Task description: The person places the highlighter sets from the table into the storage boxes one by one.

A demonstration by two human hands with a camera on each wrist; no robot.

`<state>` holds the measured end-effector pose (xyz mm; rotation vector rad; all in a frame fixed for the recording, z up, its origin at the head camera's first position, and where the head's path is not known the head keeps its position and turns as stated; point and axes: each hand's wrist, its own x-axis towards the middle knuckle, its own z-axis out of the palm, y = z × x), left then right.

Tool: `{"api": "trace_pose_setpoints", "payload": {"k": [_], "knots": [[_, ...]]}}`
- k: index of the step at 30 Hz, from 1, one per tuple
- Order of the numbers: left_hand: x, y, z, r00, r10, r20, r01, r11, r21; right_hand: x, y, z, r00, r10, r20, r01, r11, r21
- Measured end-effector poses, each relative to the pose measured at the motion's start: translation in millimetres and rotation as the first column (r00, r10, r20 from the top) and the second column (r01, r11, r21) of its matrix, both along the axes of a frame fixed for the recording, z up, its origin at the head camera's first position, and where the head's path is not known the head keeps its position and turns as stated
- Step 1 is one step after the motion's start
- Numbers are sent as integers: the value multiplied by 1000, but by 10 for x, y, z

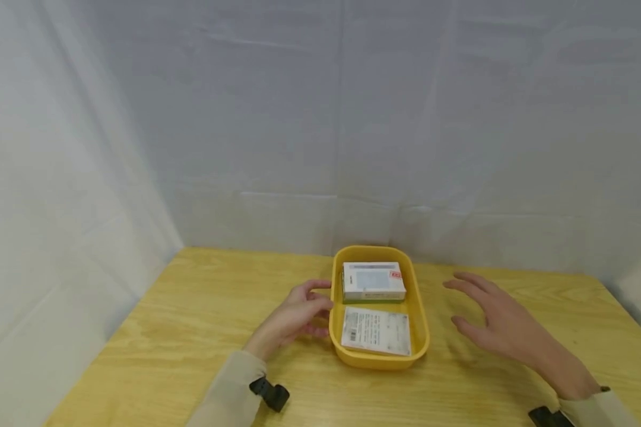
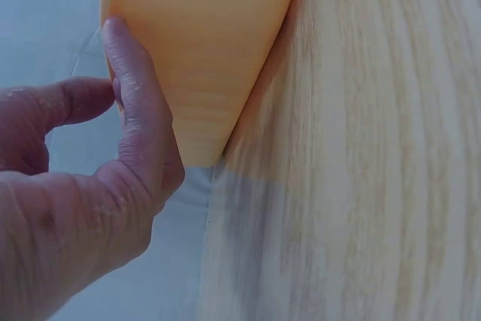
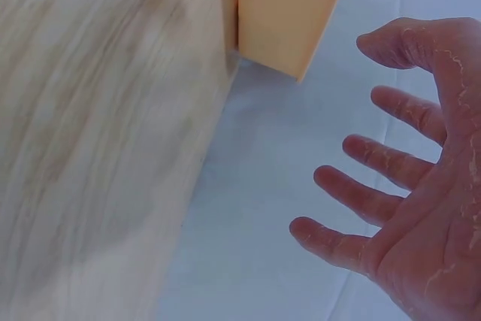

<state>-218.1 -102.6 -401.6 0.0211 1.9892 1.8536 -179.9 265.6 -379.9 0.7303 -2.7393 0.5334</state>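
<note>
A yellow plastic basket (image 1: 421,320) stands on the wooden table. Inside lie a white printed box (image 1: 374,280) towards the back and a flat, pale packet (image 1: 376,331) with printed text and a barcode towards the front. My left hand (image 1: 301,311) is at the basket's left side, fingers loosely bent and fingertips right at its outer wall (image 2: 210,43) and rim. To the right of the basket, my right hand (image 1: 502,320) hovers apart from it, fingers spread and holding nothing; the right wrist view shows its bare palm (image 3: 428,261).
The wooden table (image 1: 192,308) runs back to a pale cloth backdrop (image 1: 256,148). Another cloth sheet (image 1: 48,207) hangs along the left side. Dark straps (image 1: 269,394) circle both wrists over light sleeves.
</note>
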Motion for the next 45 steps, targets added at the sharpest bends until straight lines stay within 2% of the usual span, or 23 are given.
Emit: {"api": "trace_pose_setpoints", "payload": {"k": [3,5,6,7,8,10,11,13,15,16,18,20,22,25,28,32,38,45], "knots": [[28,-21,2,999,-10,-50,8,999,-49,42,39,-24,1000,-24,-17,24,1000,-3],[62,-55,7,986,-26,-162,-2,986,-166,75,69,-56,999,-46,-26,45,999,-9],[85,-79,14,971,-38,-234,-22,968,-249,94,84,-73,998,-58,-29,57,998,-13],[113,-107,24,950,-56,-306,-56,937,-346,107,103,-95,997,-69,-30,69,998,-13],[141,-139,33,921,-83,-380,-103,890,-444,121,121,-114,996,-82,-31,81,997,-8],[194,-208,56,852,-165,-497,-206,767,-608,148,156,-153,992,-124,-32,124,992,22],[221,-243,71,822,-211,-529,-247,706,-664,165,172,-164,988,-149,-29,151,988,42],[276,-316,97,775,-300,-557,-300,600,-741,192,201,-182,979,-205,-13,205,975,90],[318,-394,109,733,-373,-569,-344,519,-783,218,216,-193,965,-260,9,257,957,138],[342,-435,116,721,-397,-569,-360,487,-796,226,224,-199,960,-280,19,274,949,156],[387,-518,122,709,-420,-567,-394,431,-812,245,225,-204,946,-319,51,305,934,187],[433,-609,121,706,-421,-569,-425,390,-817,257,220,-207,937,-343,67,323,924,204],[490,-695,125,718,-406,-565,-444,358,-821,261,212,-201,928,-362,83,338,916,214],[571,-795,120,736,-385,-556,-458,322,-829,259,207,-180,916,-391,91,364,905,217],[638,-846,109,748,-377,-546,-454,310,-835,261,214,-158,907,-407,105,378,900,217],[688,-861,85,762,-369,-532,-439,310,-843,303,227,-152,898,-418,139,384,898,215],[701,-832,75,781,-360,-510,-418,305,-856,356,236,-193,889,-428,163,388,893,227],[704,-810,93,796,-342,-500,-408,307,-860,356,220,-218,892,-427,149,391,894,221]]}}
